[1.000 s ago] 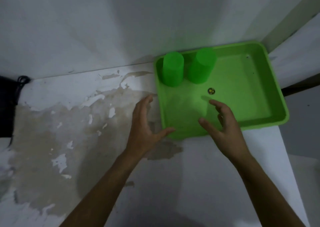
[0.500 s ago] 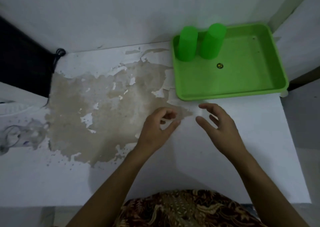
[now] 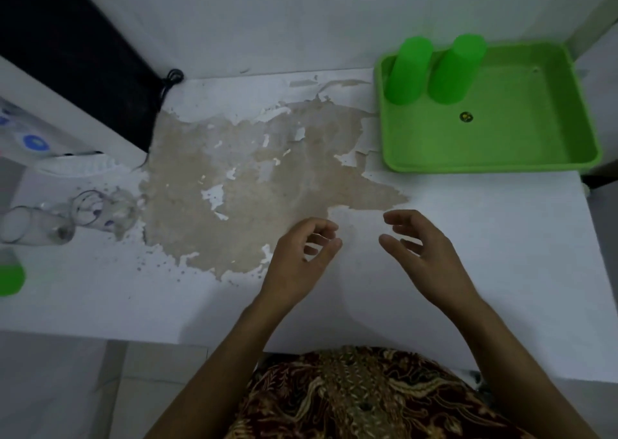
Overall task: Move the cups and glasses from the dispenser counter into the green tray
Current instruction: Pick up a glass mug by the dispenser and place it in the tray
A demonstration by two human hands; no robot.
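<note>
My left hand (image 3: 297, 258) and right hand (image 3: 421, 248) hover empty near the worktop's front edge, fingers loosely curled. Two clear glasses (image 3: 67, 219) stand at the left edge; a green cup (image 3: 10, 276) sits nearer the front. The glass is likely fragile and slippery: I grip it mid-wall. The green tray (image 3: 495, 164), in the back right corner, holds two cups (image 3: 431, 70). Compared with half a second ago, the glasses have entered view.

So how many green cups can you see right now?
3. Two green cups stand upside down in the green tray, at its far left corner: one leftmost, one beside it. A third sits at the left edge, cut off; more may be hidden.
</note>
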